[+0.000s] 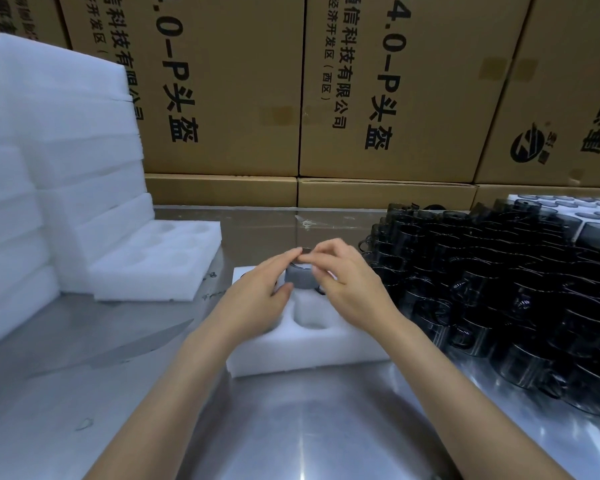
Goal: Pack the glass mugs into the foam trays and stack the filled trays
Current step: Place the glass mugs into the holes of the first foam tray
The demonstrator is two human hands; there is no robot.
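A white foam tray (291,358) with round pockets lies on the steel table in front of me. A smoky grey glass mug (300,278) stands in a far pocket of it. My left hand (257,299) holds the mug from the left, thumb on its side and fingers at the rim. My right hand (343,282) pinches the rim from the right. One near pocket (312,317) shows bare foam; other pockets are hidden under my hands. A large batch of dark glass mugs (499,289) stands packed together on the right.
An unfilled foam tray (160,258) lies at the left, in front of tall stacks of white foam (49,168). Cardboard boxes (378,98) wall off the back. More mugs sit in a foam tray (589,216) at the far right. The steel table (257,427) reflects light near me.
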